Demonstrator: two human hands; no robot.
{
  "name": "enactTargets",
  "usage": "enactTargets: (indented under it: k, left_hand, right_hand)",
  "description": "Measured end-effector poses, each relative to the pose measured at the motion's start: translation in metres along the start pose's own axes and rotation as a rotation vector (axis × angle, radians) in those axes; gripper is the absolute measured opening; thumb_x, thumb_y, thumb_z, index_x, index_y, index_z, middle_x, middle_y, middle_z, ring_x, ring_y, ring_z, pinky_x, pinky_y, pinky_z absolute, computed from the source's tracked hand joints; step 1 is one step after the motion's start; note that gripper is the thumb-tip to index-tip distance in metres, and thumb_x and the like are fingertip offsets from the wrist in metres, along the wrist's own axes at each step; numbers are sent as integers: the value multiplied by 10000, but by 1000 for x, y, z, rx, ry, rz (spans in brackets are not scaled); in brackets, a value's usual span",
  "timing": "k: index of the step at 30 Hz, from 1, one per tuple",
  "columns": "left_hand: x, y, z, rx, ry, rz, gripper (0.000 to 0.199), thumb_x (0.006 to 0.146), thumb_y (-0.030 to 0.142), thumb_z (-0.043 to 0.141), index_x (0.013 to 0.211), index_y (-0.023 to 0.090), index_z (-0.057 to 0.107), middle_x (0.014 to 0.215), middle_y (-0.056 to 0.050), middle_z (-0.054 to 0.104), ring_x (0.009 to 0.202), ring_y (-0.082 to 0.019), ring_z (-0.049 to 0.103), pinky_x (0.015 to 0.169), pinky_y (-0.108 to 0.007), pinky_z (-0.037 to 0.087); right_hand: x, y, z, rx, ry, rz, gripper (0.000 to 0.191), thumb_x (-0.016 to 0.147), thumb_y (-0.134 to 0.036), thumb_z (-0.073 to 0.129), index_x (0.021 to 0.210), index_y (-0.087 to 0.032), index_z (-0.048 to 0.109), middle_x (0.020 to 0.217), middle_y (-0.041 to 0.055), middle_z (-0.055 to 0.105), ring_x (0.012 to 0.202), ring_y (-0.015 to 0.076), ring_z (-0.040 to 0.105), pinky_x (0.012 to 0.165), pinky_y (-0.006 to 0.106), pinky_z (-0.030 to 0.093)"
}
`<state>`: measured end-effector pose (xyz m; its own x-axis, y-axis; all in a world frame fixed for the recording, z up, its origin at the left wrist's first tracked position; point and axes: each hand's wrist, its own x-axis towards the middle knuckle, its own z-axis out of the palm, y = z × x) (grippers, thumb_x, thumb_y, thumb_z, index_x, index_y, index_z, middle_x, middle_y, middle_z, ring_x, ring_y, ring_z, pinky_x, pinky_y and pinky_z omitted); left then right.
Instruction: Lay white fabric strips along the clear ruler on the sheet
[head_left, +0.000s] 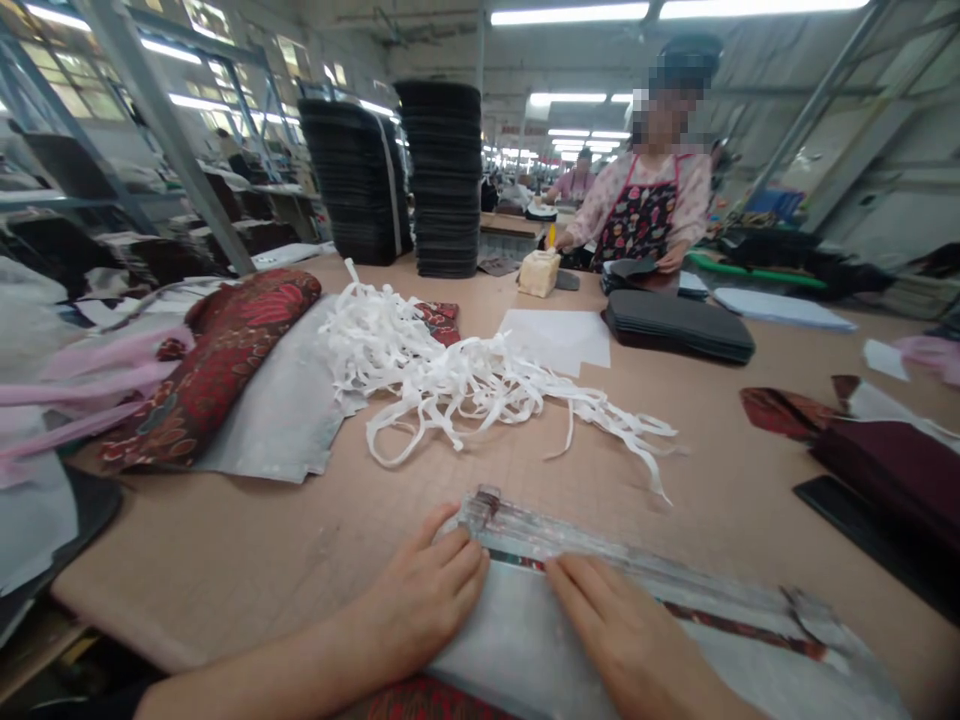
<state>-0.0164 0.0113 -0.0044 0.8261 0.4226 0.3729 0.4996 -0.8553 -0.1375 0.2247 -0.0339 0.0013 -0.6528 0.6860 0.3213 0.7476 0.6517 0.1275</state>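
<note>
A piece of grey-backed patterned fabric (525, 640) lies in front of me, its far edge folded over in a long strip. Dark red pattern shows along the fold. At the strip's left end, my left hand (431, 595) is closed on the fabric edge with bent fingers. My right hand (619, 625) presses on the fold further right, fingers held together and the tips at the strip; its thumb is hidden. Beyond both hands, a tangled heap of white ribbon strips (465, 385) lies on the table (360, 530).
Left of the ribbons, red patterned fabric (240, 360) is folded over grey sheets. Two tall stacks of black pads (441, 180) stand at the back. Black pads (679, 325) sit before a co-worker (645, 200) in an apron. Dark maroon pieces (892, 470) are at right.
</note>
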Motion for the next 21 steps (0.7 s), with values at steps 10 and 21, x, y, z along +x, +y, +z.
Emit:
enactTargets:
  k: [10,21]
  left_hand:
    - [-14,-9,6,-245,85,-244,201,862,90,401,908,190,568,841,-19,585,799,-169,502,934,-423,304]
    - [-13,-14,1,-501,226,-437,76,829,152,509,823,189,575,848,-34,593,825,-181,522,765,-341,369]
  right_hand:
    - [15,2,9,203,-178,52,274,701,4,500,908,-151,590,847,71,582,752,217,525,651,308,454]
    - [71,5,2,646,-387,327,132,693,-50,528,679,-179,503,763,4,554,743,154,505,649,249,365]
